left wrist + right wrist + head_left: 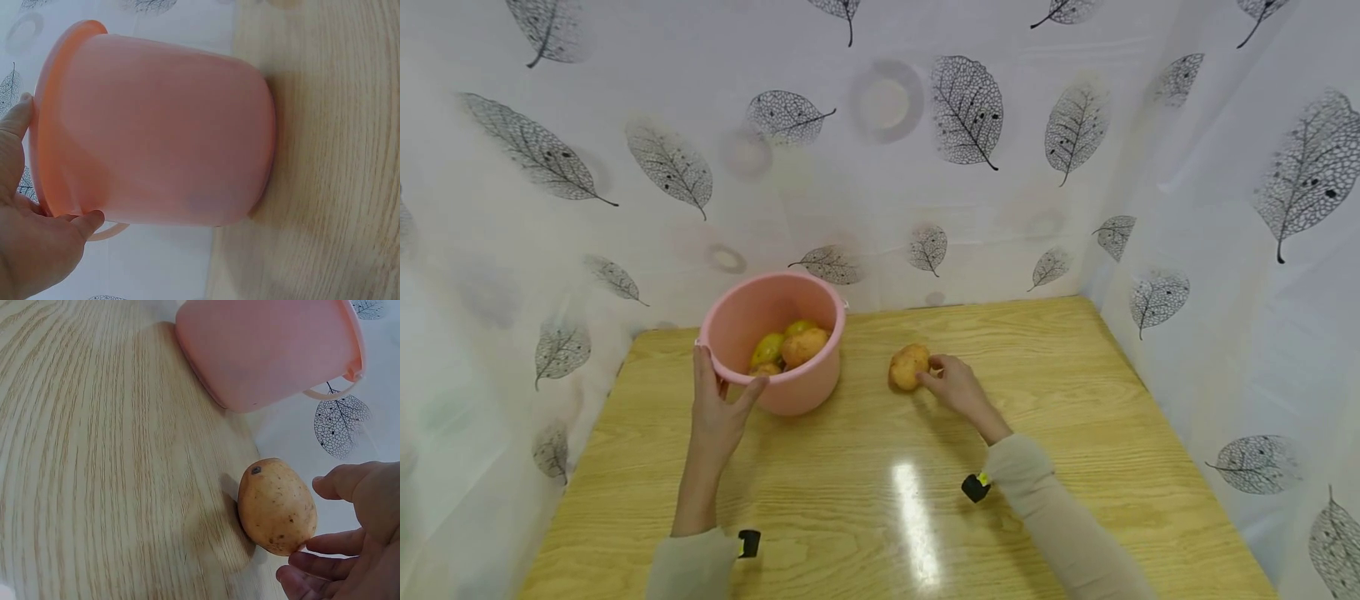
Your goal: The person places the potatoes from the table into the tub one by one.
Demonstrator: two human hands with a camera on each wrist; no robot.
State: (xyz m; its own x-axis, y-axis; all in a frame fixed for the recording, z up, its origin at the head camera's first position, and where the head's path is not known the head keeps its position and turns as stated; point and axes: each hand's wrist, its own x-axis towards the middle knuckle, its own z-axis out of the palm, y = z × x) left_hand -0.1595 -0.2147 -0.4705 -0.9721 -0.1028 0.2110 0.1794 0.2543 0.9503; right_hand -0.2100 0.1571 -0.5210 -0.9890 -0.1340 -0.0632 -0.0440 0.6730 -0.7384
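A pink bucket (808, 392) stands upright at the back left of the wooden table. My left hand (718, 412) grips its rim on the near left, thumb outside and fingers spread along the edge; the left wrist view has the same hand (37, 231) at the rim. Inside lie a brown potato (805, 347) and several yellow-green, rounded items (767, 352), partly hidden by the wall. To the right, a single potato (278, 506) rests on the table. My right hand (955, 385) is beside it, fingertips right at its edge, thumb held apart.
The wooden table (850, 500) ends at the back against a white curtain (865, 192) with dark leaf prints, which also hangs along both sides. The bucket's pale handle (331, 394) hangs down at its far side. A black wrist device (976, 487) sits by the right sleeve.
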